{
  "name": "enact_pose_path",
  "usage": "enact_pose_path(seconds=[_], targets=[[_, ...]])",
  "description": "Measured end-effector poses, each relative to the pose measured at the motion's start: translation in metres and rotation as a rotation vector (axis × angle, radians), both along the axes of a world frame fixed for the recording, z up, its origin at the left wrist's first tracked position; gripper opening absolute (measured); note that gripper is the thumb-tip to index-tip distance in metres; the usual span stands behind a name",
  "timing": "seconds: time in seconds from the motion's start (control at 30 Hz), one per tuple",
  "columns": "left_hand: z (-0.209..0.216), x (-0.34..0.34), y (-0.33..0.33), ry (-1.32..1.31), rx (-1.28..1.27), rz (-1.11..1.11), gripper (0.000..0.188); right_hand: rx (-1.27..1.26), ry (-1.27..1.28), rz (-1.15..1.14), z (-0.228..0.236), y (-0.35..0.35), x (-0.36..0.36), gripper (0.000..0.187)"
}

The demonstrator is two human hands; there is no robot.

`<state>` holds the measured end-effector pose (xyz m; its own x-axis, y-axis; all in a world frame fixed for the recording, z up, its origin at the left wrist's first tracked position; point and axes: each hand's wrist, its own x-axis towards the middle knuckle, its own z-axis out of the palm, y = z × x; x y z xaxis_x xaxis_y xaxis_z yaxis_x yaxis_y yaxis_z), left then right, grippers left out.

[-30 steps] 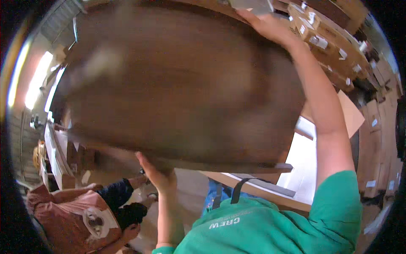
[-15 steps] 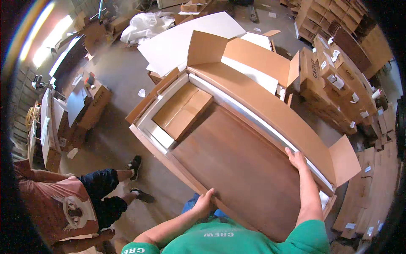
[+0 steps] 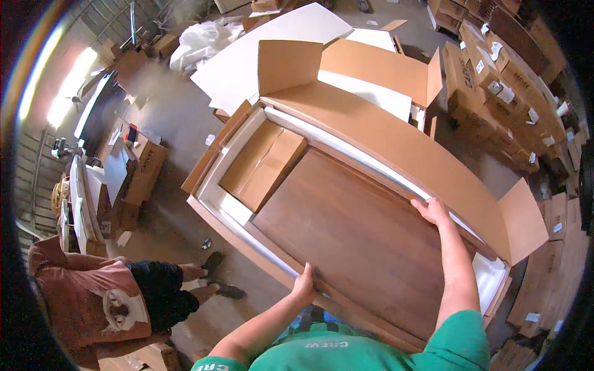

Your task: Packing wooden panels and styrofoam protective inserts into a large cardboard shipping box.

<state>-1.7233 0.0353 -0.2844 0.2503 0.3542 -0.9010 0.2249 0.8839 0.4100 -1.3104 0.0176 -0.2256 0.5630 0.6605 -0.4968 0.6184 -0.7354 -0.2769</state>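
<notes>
Brown wood, dull and faintly grained: a wide panel (image 3: 352, 229) lies inside an open carton (image 3: 230, 232), directly in front of the wearer. Both hands are on it, one to each long side, which seems to keep it level.

Left hand (image 3: 303, 286): closed about the near edge, thumb up on top, fingers out of sight below the rim. Right hand (image 3: 434, 212): half curled over the far edge, holding it, forearm stretched across the panel. How firmly either one grips, I cannot tell from above.

A white foam strip (image 3: 346, 151) runs between the panel and the carton's far side, presumably to cushion that edge. At the right end, a white foam block (image 3: 490, 278) fills the corner. A small brown box (image 3: 263, 164) takes up the left end beside the panel, probably so neither slides about.

The long flap (image 3: 396, 142) leans outward, leaving room for the right arm's reach. Beyond it: a large white board (image 3: 278, 52). To the left, well apart from the panel, a co-worker (image 3: 93, 284) in a pinkish shirt and dark shorts.
</notes>
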Motion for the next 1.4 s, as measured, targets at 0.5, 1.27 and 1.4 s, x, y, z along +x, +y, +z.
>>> enact_pose_path(seconds=[0.5,1.27,1.4], targets=[[-0.12,0.011,-0.018,0.412,-0.061,-0.126,0.043,-0.019,-0.183,0.201,-0.062,-0.02,-0.001,0.057],[-0.072,-0.018,0.024,-0.172,0.618,-0.958,0.043,0.39,-0.532,-0.231,-0.129,0.001,-0.042,0.025],[-0.052,-0.024,0.033,0.07,0.421,-0.734,0.051,0.857,-0.521,-0.35,-0.081,-0.003,-0.095,0.019]])
